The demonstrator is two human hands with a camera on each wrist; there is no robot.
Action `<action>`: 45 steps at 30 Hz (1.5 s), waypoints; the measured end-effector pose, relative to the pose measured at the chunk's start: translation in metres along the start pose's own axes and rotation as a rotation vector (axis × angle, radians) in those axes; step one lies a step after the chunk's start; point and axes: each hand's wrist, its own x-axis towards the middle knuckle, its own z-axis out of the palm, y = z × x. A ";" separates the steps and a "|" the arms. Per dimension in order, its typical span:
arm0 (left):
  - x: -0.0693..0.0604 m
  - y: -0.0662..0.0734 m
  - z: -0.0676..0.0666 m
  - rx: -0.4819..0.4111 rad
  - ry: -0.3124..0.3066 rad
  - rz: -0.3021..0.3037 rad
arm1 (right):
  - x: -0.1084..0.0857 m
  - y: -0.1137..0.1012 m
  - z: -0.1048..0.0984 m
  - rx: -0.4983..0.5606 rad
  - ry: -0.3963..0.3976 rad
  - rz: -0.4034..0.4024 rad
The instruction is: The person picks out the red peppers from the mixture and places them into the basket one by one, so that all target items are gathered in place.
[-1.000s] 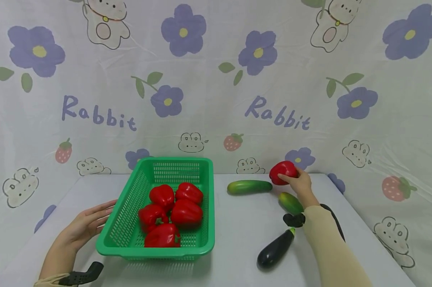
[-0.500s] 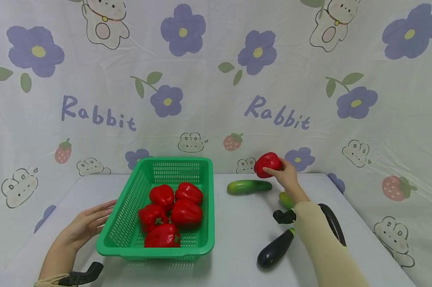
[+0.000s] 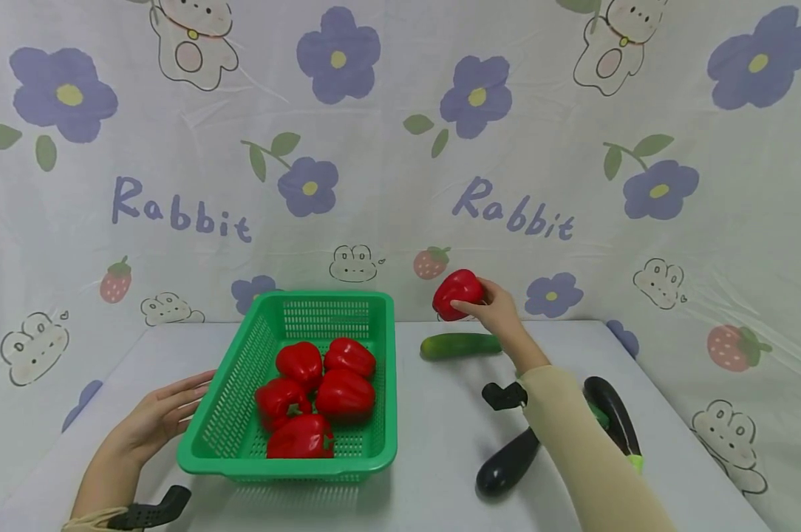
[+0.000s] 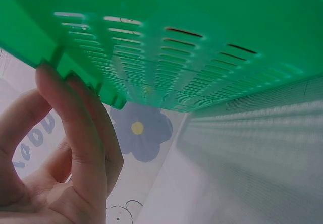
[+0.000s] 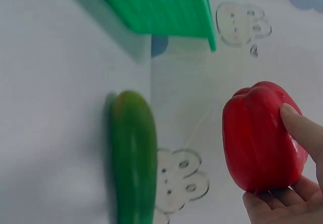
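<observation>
My right hand (image 3: 502,314) holds a red bell pepper (image 3: 455,291) in the air at the back of the table, above a green cucumber (image 3: 457,346). In the right wrist view the thumb lies on the side of the pepper (image 5: 260,138) and the other fingers are under it. At the left, my left hand (image 3: 156,420) touches the rim of a green plastic basket (image 3: 287,467) with its fingertips, the fingers loosely extended. Several red bell peppers (image 3: 346,397) lie inside the basket. In the left wrist view the fingers (image 4: 75,118) meet the basket's edge.
A dark eggplant (image 3: 503,467) lies in front of the right forearm, partly covered by the sleeve. Beyond that arm are another eggplant (image 3: 609,406) and a bit of a green vegetable (image 3: 598,415). A patterned cloth (image 3: 400,148) hangs behind the white table.
My right hand has carried the red bell pepper leftward and up, toward the basket. The forearm now covers the cucumber at its right. My left hand and the basket have stayed put.
</observation>
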 end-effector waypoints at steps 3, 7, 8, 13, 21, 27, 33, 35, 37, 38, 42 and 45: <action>0.000 0.000 0.000 -0.001 0.000 0.005 | -0.001 -0.009 0.007 -0.005 -0.024 -0.023; 0.000 0.000 0.000 -0.006 0.004 0.006 | -0.004 -0.021 0.016 -0.009 -0.049 -0.054; 0.000 -0.001 0.000 -0.005 0.003 0.006 | -0.004 -0.024 0.018 -0.015 -0.053 -0.060; 0.000 -0.001 0.000 -0.005 0.007 0.004 | -0.005 -0.035 0.028 -0.040 -0.074 -0.098; 0.000 0.000 -0.001 -0.009 0.013 -0.007 | -0.004 -0.046 0.046 -0.020 -0.113 -0.117; 0.000 0.000 -0.001 -0.025 0.013 -0.011 | -0.005 -0.054 0.063 -0.041 -0.136 -0.140; 0.000 -0.002 -0.001 -0.022 0.011 -0.006 | -0.008 -0.062 0.076 -0.051 -0.193 -0.150; 0.000 -0.002 -0.001 -0.020 0.012 -0.006 | -0.009 -0.064 0.079 -0.070 -0.227 -0.157; 0.000 -0.002 -0.001 -0.017 0.012 -0.006 | -0.012 -0.067 0.082 -0.095 -0.266 -0.169; 0.000 -0.003 -0.001 -0.016 0.013 -0.006 | -0.013 -0.068 0.083 -0.108 -0.285 -0.180; 0.000 -0.002 0.000 -0.018 0.014 -0.007 | -0.018 -0.072 0.087 -0.147 -0.353 -0.212; 0.000 -0.001 0.001 -0.020 0.018 -0.008 | -0.023 -0.076 0.089 -0.186 -0.396 -0.233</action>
